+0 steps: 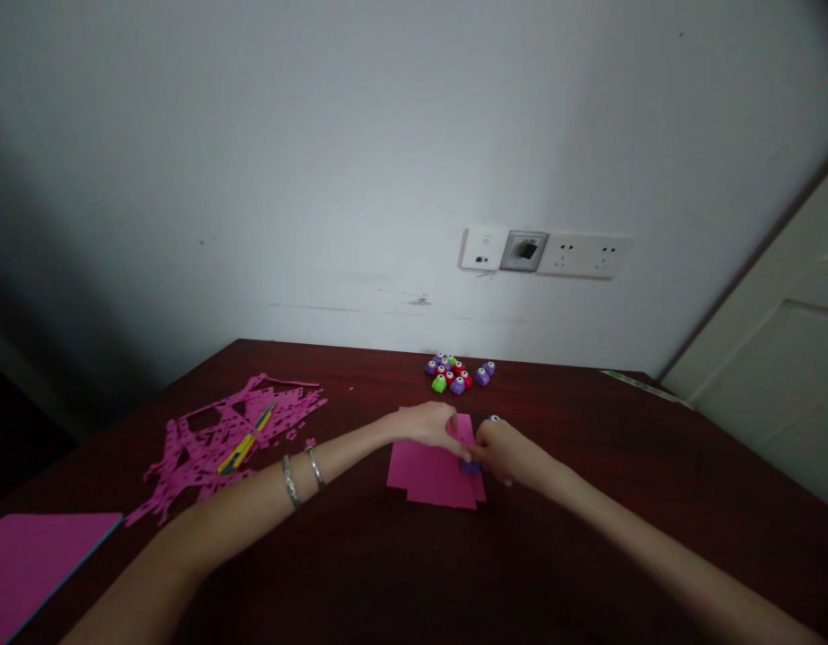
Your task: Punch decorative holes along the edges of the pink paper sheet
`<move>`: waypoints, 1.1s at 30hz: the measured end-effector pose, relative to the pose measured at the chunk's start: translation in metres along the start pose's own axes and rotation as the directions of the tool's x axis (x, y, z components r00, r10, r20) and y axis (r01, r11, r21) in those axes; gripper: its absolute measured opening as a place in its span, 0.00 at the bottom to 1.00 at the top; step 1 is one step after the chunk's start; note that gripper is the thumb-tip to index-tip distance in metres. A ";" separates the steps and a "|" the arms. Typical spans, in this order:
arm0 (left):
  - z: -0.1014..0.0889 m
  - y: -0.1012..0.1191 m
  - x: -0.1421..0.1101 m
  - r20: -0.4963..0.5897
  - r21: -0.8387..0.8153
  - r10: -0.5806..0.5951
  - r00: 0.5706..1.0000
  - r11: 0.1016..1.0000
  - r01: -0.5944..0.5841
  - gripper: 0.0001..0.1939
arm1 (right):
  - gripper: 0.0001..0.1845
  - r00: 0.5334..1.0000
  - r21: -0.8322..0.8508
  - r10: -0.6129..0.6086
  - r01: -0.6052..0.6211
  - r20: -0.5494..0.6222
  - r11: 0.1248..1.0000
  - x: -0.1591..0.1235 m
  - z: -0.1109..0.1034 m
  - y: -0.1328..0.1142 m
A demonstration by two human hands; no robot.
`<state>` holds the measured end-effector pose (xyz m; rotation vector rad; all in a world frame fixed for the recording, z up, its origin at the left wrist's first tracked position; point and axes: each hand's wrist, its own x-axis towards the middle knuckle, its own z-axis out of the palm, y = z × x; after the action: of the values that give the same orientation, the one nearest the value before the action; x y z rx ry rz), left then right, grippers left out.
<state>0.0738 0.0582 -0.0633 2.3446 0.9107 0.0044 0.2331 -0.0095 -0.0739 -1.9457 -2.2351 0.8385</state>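
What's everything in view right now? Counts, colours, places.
Table: one, dark red-brown, foreground
Wall: one, pale, behind it
Wall plates: three, two white, one grey, on wall
Door-like panel: one, pale, far right
White-dotted pieces: about twelve, purple, red and green, rear centre
Ruler-like strip: one, pale, rear right
Paper scraps: many, pink, left
Cutter: one, yellow, on scraps
Blue-edged sheet: one, pink, near left
Notched paper: sheet count unclear, pink, centre
Small block: one, purple, on paper's right side
Part-hidden piece: one, colour unclear, right of paper
Bracelets: two, silver, left forearm
Left hand: one, bare, over paper
Right hand: one, bare, at paper's right edge
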 end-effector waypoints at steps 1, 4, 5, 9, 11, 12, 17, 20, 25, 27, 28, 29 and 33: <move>0.002 -0.001 -0.004 -0.072 0.047 0.048 0.996 0.998 -0.044 0.32 | 0.21 0.998 -0.017 -0.003 0.002 -0.056 1.000 -0.003 0.000 -0.001; 0.011 -0.010 -0.015 -0.121 0.138 0.173 0.977 0.978 -0.156 0.34 | 0.17 0.971 -0.098 -0.027 0.003 -0.238 0.995 -0.012 0.003 -0.004; 0.015 -0.013 -0.017 -0.107 0.146 0.195 0.975 0.973 -0.179 0.34 | 0.17 0.957 -0.125 -0.043 0.007 -0.287 0.992 -0.014 0.003 -0.003; 0.021 -0.023 -0.021 -0.038 0.158 0.217 0.975 0.965 -0.208 0.33 | 0.17 0.923 -0.115 -0.115 0.078 -0.366 0.990 -0.022 0.003 0.003; 0.021 -0.025 -0.020 -0.021 0.149 0.215 0.976 0.966 -0.210 0.33 | 0.15 0.934 -0.042 -0.138 0.132 -0.328 0.990 -0.025 0.002 0.009; 0.021 -0.026 -0.020 -0.014 0.137 0.214 0.977 0.968 -0.210 0.34 | 0.15 0.942 -0.009 -0.152 0.157 -0.301 0.988 -0.026 0.001 0.012; 0.020 -0.033 -0.018 -0.003 0.034 0.225 0.974 0.974 -0.225 0.34 | 0.10 0.951 0.052 -0.222 0.238 -0.215 0.970 -0.027 0.003 0.020; 0.020 -0.036 -0.017 0.003 0.004 0.244 0.970 0.970 -0.244 0.34 | 0.09 0.952 0.063 -0.214 0.232 -0.217 0.971 -0.024 0.006 0.021; 0.019 -0.036 -0.017 0.012 -0.010 0.229 0.973 0.973 -0.229 0.33 | 0.11 0.947 0.107 -0.224 0.253 -0.232 0.961 -0.021 0.012 0.022; 0.019 -0.036 -0.017 0.017 -0.017 0.233 0.972 0.972 -0.233 0.32 | 0.11 0.933 0.100 -0.275 0.304 -0.231 0.947 -0.020 0.013 0.023; 0.019 -0.037 -0.017 0.015 -0.020 0.236 0.972 0.972 -0.236 0.32 | 0.11 0.926 0.096 -0.298 0.326 -0.230 0.940 -0.020 0.013 0.023; 0.020 -0.037 -0.017 0.012 -0.021 0.239 0.971 0.971 -0.239 0.32 | 0.10 0.922 0.095 -0.311 0.339 -0.228 0.936 -0.019 0.013 0.024; 0.023 -0.042 -0.015 -0.003 -0.014 0.248 0.969 0.969 -0.248 0.32 | 0.09 0.930 0.105 -0.292 0.320 -0.222 0.942 -0.019 0.012 0.024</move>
<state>0.0418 0.0609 -0.1014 2.4300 0.6102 0.1136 0.2539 -0.0304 -0.0892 -1.4922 -2.2110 0.6964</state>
